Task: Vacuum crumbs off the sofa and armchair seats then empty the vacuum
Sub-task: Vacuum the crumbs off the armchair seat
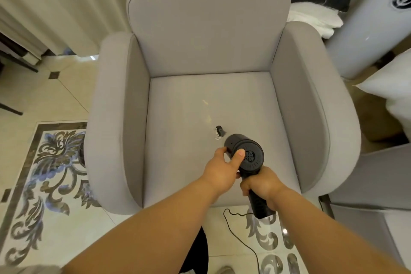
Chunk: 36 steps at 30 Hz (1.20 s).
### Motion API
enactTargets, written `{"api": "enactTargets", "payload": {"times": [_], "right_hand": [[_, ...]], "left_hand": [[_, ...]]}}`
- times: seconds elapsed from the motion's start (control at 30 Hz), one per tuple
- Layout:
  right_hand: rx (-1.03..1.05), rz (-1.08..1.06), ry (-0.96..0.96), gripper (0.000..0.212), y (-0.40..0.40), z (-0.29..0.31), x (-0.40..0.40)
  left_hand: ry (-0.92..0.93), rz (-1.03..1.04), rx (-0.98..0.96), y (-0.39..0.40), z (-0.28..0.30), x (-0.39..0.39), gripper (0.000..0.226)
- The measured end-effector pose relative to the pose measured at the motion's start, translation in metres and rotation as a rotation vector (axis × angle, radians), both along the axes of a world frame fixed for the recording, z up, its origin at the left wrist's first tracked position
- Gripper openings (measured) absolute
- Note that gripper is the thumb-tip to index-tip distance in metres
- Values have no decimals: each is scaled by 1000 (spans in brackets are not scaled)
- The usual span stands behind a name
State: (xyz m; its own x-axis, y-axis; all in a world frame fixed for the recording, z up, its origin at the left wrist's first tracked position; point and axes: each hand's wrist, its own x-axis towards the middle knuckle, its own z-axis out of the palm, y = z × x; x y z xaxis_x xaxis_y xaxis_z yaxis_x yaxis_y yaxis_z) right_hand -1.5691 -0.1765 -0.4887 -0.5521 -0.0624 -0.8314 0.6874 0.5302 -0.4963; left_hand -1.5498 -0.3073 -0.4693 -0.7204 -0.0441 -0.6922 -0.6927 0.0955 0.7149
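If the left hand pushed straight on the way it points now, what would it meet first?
The left hand already grips the vacuum body, so it would meet that. Beyond, probably the armchair seat near the white scrap at the nozzle; depth unclear.

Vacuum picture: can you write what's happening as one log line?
step: vacuuming armchair seat | right hand: grips vacuum handle | left hand: steadies body | nozzle: at white scrap | crumbs: remain

A home living room: a grey upholstered armchair (206, 87) stands on ornate patterned floor tiles (51, 162), with pale curtains (44, 2) behind and, perhaps, a pillow (393, 87) alongside.
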Motion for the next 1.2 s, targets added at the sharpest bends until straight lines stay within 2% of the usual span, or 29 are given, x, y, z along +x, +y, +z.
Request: {"api": "enactTargets", "payload": {"times": [0.2,0.37,0.7,0.93,1.2], "right_hand": [[-28,8,68,37,-11,8,-12],[-40,24,96,39,-43,8,-54],[-10,10,26,34,-94,-20,-120],[16,14,-22,33,-85,-18,-102],[24,54,-37,31,-53,-6,-46]], "left_hand": [[65,27,-29,-11,11,-11,66],[92,74,-13,-43,13,-48,64],[14,41,-19,-93,-14,-118,63],[-13,14,-21,-85,-12,-99,64],[-36,10,-2,-54,6,-41,62]]}}
